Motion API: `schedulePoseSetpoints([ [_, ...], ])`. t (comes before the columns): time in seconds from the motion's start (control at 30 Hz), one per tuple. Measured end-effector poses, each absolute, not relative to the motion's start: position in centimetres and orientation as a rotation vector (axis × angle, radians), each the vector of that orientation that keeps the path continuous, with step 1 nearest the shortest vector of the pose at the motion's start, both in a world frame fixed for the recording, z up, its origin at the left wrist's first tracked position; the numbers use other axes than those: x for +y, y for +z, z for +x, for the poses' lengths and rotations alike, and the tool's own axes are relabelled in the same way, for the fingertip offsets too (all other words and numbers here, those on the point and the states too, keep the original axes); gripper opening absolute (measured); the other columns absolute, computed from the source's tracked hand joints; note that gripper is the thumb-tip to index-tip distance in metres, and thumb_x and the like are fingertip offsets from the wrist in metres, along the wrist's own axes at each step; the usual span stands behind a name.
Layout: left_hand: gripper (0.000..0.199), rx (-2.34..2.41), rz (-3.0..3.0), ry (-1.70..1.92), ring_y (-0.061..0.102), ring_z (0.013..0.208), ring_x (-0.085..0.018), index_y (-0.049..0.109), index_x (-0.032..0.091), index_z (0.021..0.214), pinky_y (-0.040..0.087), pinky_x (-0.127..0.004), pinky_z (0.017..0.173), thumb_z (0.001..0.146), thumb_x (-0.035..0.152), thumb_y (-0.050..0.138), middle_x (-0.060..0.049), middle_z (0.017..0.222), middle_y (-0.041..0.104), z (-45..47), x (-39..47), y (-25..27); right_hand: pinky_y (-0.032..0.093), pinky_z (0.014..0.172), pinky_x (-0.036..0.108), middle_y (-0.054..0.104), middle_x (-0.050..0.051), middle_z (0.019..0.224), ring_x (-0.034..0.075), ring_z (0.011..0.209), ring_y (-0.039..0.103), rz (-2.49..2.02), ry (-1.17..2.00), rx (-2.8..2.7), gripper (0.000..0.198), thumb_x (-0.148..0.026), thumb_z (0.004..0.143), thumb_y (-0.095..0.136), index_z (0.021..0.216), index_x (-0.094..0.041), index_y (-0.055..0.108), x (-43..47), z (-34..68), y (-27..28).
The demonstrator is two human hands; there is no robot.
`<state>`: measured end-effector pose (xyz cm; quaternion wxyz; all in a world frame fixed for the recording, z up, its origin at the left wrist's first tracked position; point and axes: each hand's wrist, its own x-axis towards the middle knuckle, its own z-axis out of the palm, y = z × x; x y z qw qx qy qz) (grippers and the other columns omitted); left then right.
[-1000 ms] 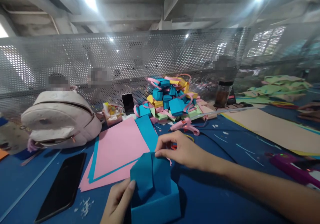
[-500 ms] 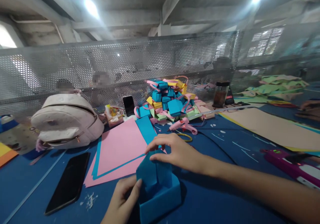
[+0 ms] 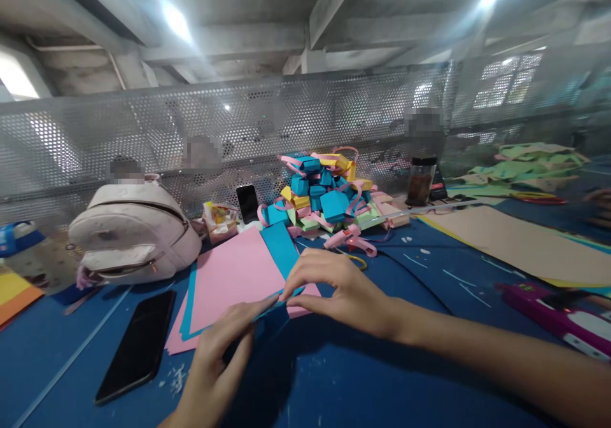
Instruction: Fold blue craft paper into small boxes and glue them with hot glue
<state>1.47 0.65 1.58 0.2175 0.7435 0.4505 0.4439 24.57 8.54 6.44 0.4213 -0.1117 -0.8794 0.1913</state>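
A folded blue paper box (image 3: 273, 321) is pinched between my two hands above the blue table. Only its thin upper edge and a dark blue side show; the rest is hidden or blends into the table. My left hand (image 3: 217, 352) grips it from the left, fingers laid along the edge and thumb below. From the right, my right hand (image 3: 341, 291) closes thumb and fingertips on the same edge. Just behind the hands lie pink paper sheets (image 3: 233, 275) with blue sheets (image 3: 280, 247) among them. A pink glue gun (image 3: 351, 240) rests beyond my right hand.
Small blue and yellow paper boxes with pink strips form a heap (image 3: 324, 189) at the back. On the left are a white backpack (image 3: 133, 237) and a black phone (image 3: 136, 345). A purple power strip (image 3: 548, 313) and beige sheets (image 3: 520, 243) lie right. A jar (image 3: 421, 180) stands behind.
The blue box has been turned and lifted, so its open inside no longer shows. My left hand has moved up to the edge beside my right fingertips.
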Motion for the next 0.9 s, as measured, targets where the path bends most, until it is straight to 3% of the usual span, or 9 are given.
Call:
schedulePoseSetpoints([
  [0.23, 0.033, 1.271, 1.997, 1.190, 0.065, 0.107, -0.021, 0.069, 0.033, 0.123, 0.046, -0.027, 0.096, 0.096, 0.028, 0.051, -0.002, 0.116, 0.073, 1.5, 0.5, 1.9, 0.046, 0.080, 0.033, 0.074, 0.004, 0.090, 0.019, 0.086, 0.063, -0.223, 0.303, -2.170, 0.013, -0.018, 0.089, 0.070, 0.102, -0.020, 0.069, 8.5, 24.6, 6.2],
  [0.4, 0.033, 1.403, 1.686, 1.118, 0.065, 0.086, -0.024, 0.078, 0.021, 0.097, 0.049, -0.027, 0.078, 0.088, 0.046, 0.059, -0.004, 0.085, 0.075, 2.1, 0.4, 3.4, 0.048, 0.083, 0.033, 0.073, 0.003, 0.093, 0.018, 0.089, 0.063, -0.273, 0.377, -2.157, 0.016, -0.018, 0.090, 0.068, 0.106, -0.022, 0.066, 8.3, 24.7, 6.3],
  [0.47, 0.039, 1.338, 1.632, 1.028, 0.058, 0.072, -0.020, 0.076, 0.017, 0.082, 0.045, -0.024, 0.067, 0.087, 0.051, 0.058, -0.003, 0.073, 0.068, 2.4, 0.4, 4.2, 0.048, 0.084, 0.032, 0.073, 0.003, 0.095, 0.018, 0.091, 0.063, -0.306, 0.440, -2.157, 0.018, -0.019, 0.090, 0.069, 0.107, -0.022, 0.065, 8.2, 24.7, 6.4],
  [0.57, 0.048, 1.289, 1.546, 0.971, 0.039, 0.058, -0.012, 0.062, 0.014, 0.061, 0.034, -0.021, 0.054, 0.084, 0.056, 0.059, 0.001, 0.057, 0.048, 2.6, 0.5, 4.9, 0.048, 0.086, 0.031, 0.072, 0.003, 0.097, 0.018, 0.092, 0.063, -0.351, 0.514, -2.158, 0.022, -0.018, 0.089, 0.070, 0.109, -0.021, 0.064, 8.1, 24.7, 6.5],
  [0.63, 0.050, 1.281, 1.502, 0.954, 0.032, 0.057, -0.011, 0.055, 0.015, 0.058, 0.029, -0.021, 0.052, 0.083, 0.058, 0.060, 0.003, 0.057, 0.039, 2.7, 0.6, 5.1, 0.049, 0.086, 0.031, 0.072, 0.003, 0.097, 0.017, 0.093, 0.063, -0.363, 0.541, -2.155, 0.022, -0.018, 0.089, 0.070, 0.110, -0.021, 0.064, 8.1, 24.7, 6.5],
  [0.77, 0.051, 1.262, 1.480, 0.941, 0.029, 0.057, -0.011, 0.048, 0.017, 0.057, 0.026, -0.021, 0.052, 0.081, 0.060, 0.061, 0.003, 0.059, 0.034, 2.5, 0.8, 4.5, 0.049, 0.087, 0.032, 0.072, 0.003, 0.099, 0.018, 0.094, 0.064, -0.349, 0.569, -2.170, 0.022, -0.018, 0.090, 0.068, 0.111, -0.021, 0.064, 8.0, 24.7, 6.5],
  [0.9, 0.049, 1.242, 1.461, 0.922, 0.035, 0.058, -0.012, 0.058, 0.015, 0.064, 0.030, -0.021, 0.054, 0.083, 0.060, 0.059, 0.002, 0.060, 0.041, 2.1, 0.9, 3.6, 0.049, 0.088, 0.032, 0.072, 0.004, 0.103, 0.018, 0.097, 0.064, -0.338, 0.582, -2.186, 0.024, -0.015, 0.089, 0.067, 0.113, -0.021, 0.063, 7.8, 24.7, 6.6],
])
